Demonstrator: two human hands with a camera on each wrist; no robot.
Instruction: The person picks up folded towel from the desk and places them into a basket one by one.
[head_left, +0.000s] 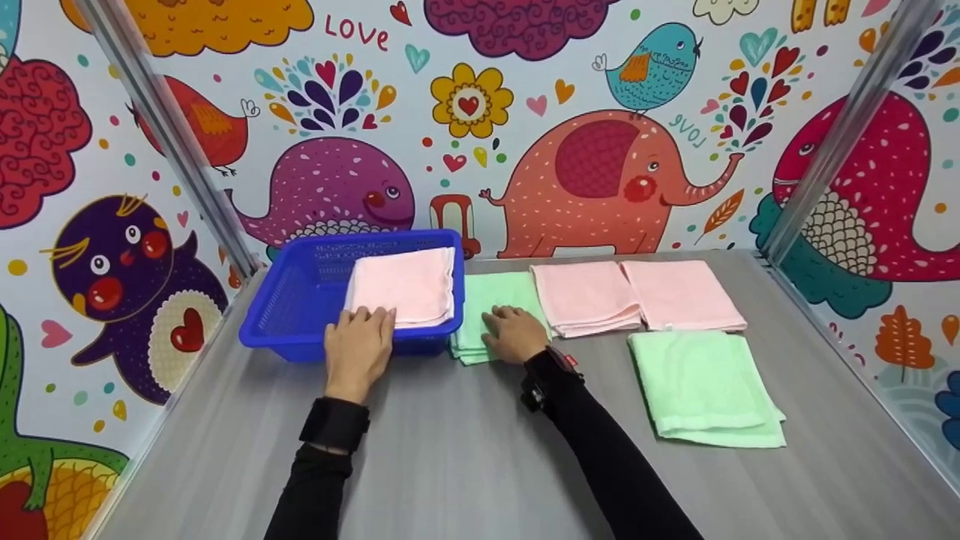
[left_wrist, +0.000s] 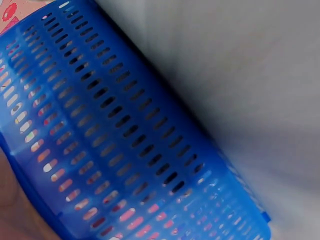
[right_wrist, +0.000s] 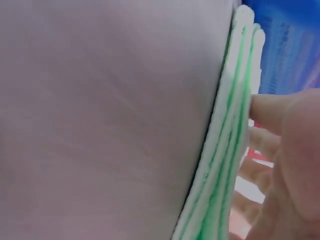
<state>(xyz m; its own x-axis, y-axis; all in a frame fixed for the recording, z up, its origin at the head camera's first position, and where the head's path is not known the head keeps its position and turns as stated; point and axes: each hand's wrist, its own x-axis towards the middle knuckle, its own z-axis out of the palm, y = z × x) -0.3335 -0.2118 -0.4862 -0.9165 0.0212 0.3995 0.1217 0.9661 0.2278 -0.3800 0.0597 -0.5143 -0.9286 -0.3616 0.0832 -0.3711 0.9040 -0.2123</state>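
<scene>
At the front rim of a blue plastic basket [head_left: 281, 330], my left hand [head_left: 358, 351] lies over the edge, fingertips against a folded pink towel [head_left: 405, 289] inside. In the left wrist view part of this hand [left_wrist: 15, 200] shows above the basket's slotted wall [left_wrist: 115, 115]. My right hand [head_left: 517, 335] rests on a folded green towel [head_left: 506, 289] right beside the basket, fingers spread over its top. The right wrist view shows the towel's layered edge [right_wrist: 220, 150] lying on the table, with the fingers [right_wrist: 260, 172] above it and nothing pinched.
Two folded pink towels [head_left: 585, 292] [head_left: 682, 292] lie side by side to the right. Another folded green towel [head_left: 705, 386] lies in front of them. The grey table [head_left: 450, 450] is bounded by cartoon-printed walls [head_left: 465, 180] and metal corner posts [head_left: 172, 135].
</scene>
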